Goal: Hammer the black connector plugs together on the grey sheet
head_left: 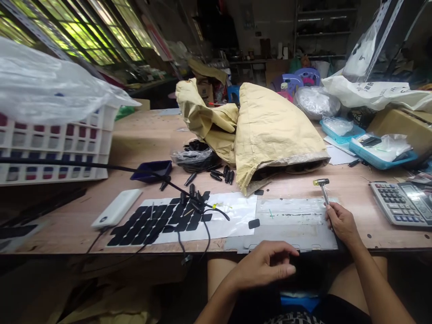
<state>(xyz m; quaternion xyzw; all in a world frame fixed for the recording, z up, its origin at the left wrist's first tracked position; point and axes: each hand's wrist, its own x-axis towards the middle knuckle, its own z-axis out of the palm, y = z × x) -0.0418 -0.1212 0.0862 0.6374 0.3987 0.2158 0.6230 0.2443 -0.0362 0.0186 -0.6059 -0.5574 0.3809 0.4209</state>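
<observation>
My right hand (344,222) is closed around the handle of a small hammer (324,191), whose metal head has a yellowish face on one end. The hammer head stands up above the right end of a clear plastic mat (286,229) on the table. Just off the table's front edge is my left hand (266,265), its fingers loosely curled and the thumb apart, with nothing seen in it. Left of the mat lies a white sheet (236,211) bearing rows of black rounded pads (145,220). One loose black pad (254,223) sits where sheet and mat meet.
A large tan sack (276,130) lies behind the mat, near black tubular parts (216,175). A black cable (135,168) crosses on the left above a white power bank (118,208). A calculator (401,204), blue trays (381,150) and a white crate (57,148) flank the work area.
</observation>
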